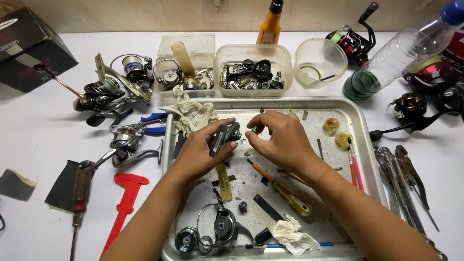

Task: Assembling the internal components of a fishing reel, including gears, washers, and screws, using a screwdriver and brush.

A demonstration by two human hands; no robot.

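Above the dented metal tray point(360, 121), the left hand point(200, 152) grips a dark grey reel body part point(223, 137). The right hand point(280, 140) pinches a small green piece point(254, 129), mostly hidden by curled fingertips.

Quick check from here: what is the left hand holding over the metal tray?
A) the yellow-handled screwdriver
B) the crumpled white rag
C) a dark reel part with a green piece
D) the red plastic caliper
C: the left hand grips a dark reel part above the metal tray, while the right hand pinches a small green piece beside it.
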